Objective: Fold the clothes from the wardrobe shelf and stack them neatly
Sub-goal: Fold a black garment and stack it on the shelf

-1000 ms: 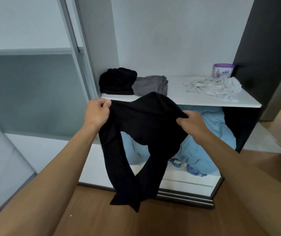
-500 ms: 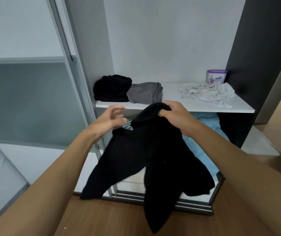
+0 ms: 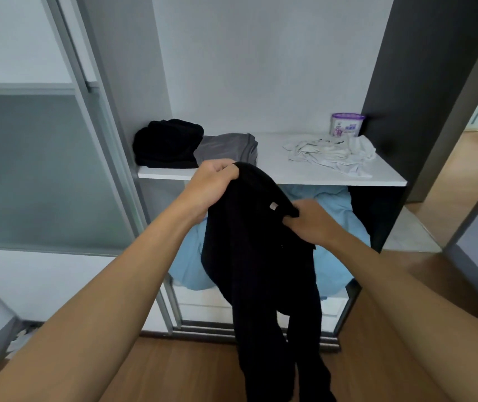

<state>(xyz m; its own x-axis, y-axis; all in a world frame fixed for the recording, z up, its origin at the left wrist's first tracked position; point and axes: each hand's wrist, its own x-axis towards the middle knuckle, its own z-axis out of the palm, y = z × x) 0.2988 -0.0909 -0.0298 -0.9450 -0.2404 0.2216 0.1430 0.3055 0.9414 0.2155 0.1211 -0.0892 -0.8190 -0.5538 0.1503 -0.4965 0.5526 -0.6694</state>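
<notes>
Our left hand (image 3: 214,184), open 0.5 s ago, now grips the top of the black garment (image 3: 255,256), which hangs before the shelf (image 3: 290,179). Our right hand (image 3: 313,221) has dropped to pinch its edge. Folding, we judge, is just starting.

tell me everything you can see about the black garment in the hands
The black garment is dark, soft-looking cloth, held up in front of the wardrobe shelf and hanging in long limp folds toward the floor. The left hand grips its top edge; the right hand pinches it lower down, near a small pale tag.
</notes>
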